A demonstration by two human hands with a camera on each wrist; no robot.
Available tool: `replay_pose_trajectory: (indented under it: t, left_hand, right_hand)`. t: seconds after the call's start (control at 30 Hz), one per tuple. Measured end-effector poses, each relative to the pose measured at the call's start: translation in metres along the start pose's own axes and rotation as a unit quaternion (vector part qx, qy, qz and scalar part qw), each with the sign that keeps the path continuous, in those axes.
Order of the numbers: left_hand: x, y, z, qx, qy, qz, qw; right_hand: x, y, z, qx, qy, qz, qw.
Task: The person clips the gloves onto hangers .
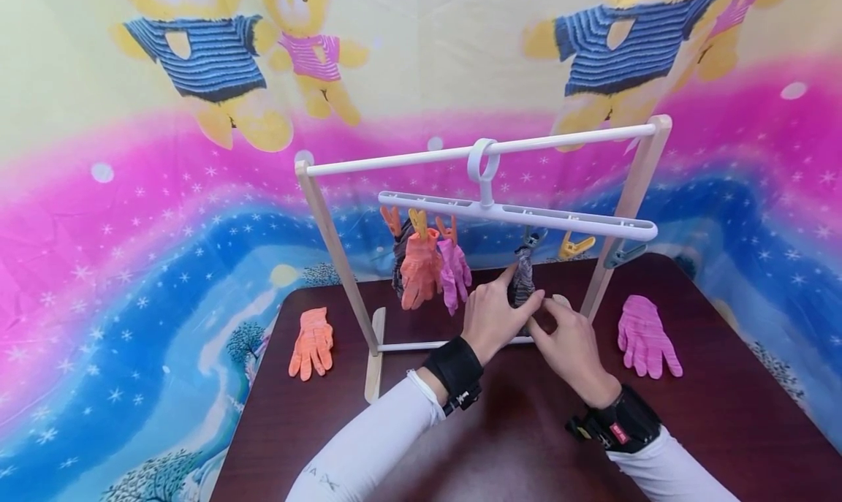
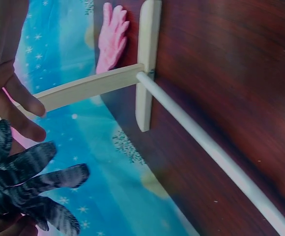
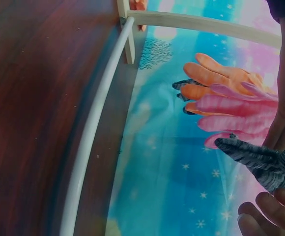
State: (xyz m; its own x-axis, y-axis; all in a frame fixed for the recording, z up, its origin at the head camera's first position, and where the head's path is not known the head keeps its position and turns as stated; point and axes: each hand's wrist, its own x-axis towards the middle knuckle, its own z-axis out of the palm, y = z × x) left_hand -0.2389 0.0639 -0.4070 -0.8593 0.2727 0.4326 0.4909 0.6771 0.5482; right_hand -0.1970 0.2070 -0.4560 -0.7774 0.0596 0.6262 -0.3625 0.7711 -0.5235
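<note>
A black-and-grey striped knit glove (image 1: pixel 523 275) hangs from a dark clip (image 1: pixel 534 237) on the white hanger (image 1: pixel 559 219), its fingers pointing down. My left hand (image 1: pixel 493 316) pinches it from the left, index finger along its far side and thumb in front. From the right, my right hand (image 1: pixel 569 341) grips its lower edge with bent fingers, close to the left thumb. The left wrist view shows the glove's fingers (image 2: pixel 54 179) spread out loose between both hands. On the hanger's left half, orange (image 1: pixel 421 268), pink (image 1: pixel 454 272) and dark (image 1: pixel 398 257) gloves hang from clips.
A wooden stand with a white top rod (image 1: pixel 395 161) carries the hanger. A yellow clip (image 1: pixel 576 246) and a dark green clip (image 1: pixel 625 255) hang at its right end. An orange glove (image 1: pixel 312 343) lies left on the table (image 1: pixel 500 443), a pink glove (image 1: pixel 647 337) right.
</note>
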Motion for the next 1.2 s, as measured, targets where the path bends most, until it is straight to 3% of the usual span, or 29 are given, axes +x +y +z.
replay_pose_trajectory:
  t: [0.43,0.83,1.03,1.2]
  left_hand:
    - [-0.017,-0.014,0.006,0.039,0.021,-0.017,0.9989]
    - [-0.034,-0.028,0.017,0.060,0.001,-0.055,0.9967]
    - [-0.042,-0.036,0.020,0.071,-0.024,-0.073,0.9945]
    - [-0.050,-0.043,0.025,0.073,-0.040,-0.072,0.9940]
  right_hand:
    - [-0.019,0.006,0.004,0.014,-0.054,0.012,0.998]
    - [-0.031,0.014,0.003,-0.020,-0.078,0.024,0.996]
    - [-0.035,0.018,0.003,-0.029,-0.083,0.027,0.996]
    - [-0.038,0.022,0.005,-0.029,-0.091,0.021,0.995]
